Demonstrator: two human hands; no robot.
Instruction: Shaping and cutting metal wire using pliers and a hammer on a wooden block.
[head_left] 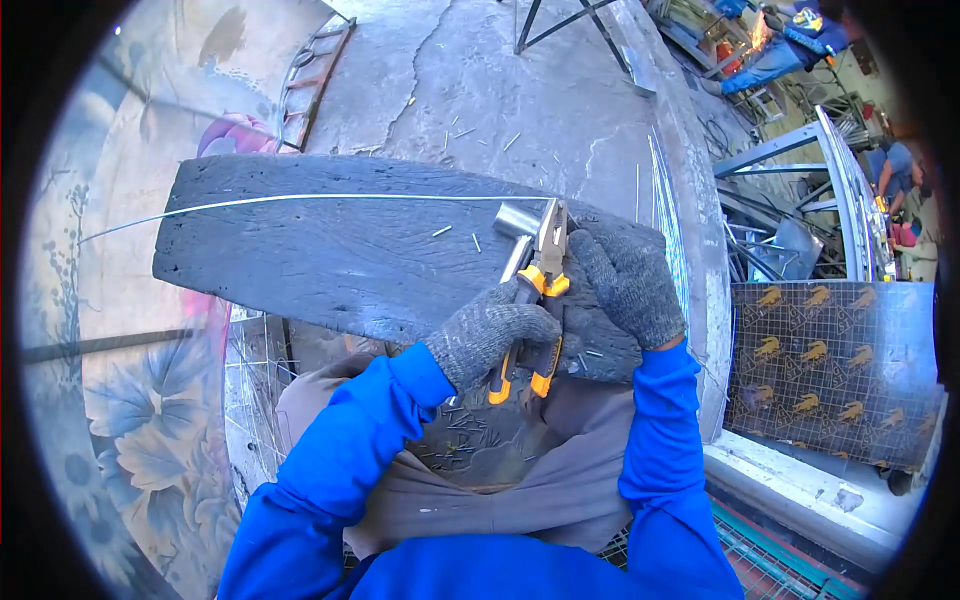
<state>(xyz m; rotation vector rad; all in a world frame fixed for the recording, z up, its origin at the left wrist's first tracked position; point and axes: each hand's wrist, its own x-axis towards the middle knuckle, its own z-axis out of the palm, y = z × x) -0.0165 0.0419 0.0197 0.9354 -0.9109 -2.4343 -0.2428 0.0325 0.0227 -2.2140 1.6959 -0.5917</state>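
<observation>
A: What's the setting?

B: An outdoor metal workshop on cracked concrete [500, 90], with a dark, weathered wooden plank [320, 250] across the middle of the frame serving as the bench.

A: And on it?

B: A long thin steel wire [300, 199] runs from the left edge toward centre, where the nose of orange-handled combination pliers [540, 290] meets it beside a small metal tube [515, 220]. The plank seems to give a firm base so the wire stays straight at the bite.

A: The hands?

B: Both wear grey knit gloves. The left hand [488, 335] is closed round the plier handles; the right hand [630, 285], at centre right, rests fingers curled on the plank by the plier head, apparently steadying things. I can't tell whether it pinches the wire.

A: Anything else?

B: Short wire offcuts [470, 440] lie in the grey cloth over the lap, likely to catch them. At the right edge leans a dark gridded panel [830, 370] printed with rows of yellow emblems; at upper right are steel frames [790, 190].
</observation>
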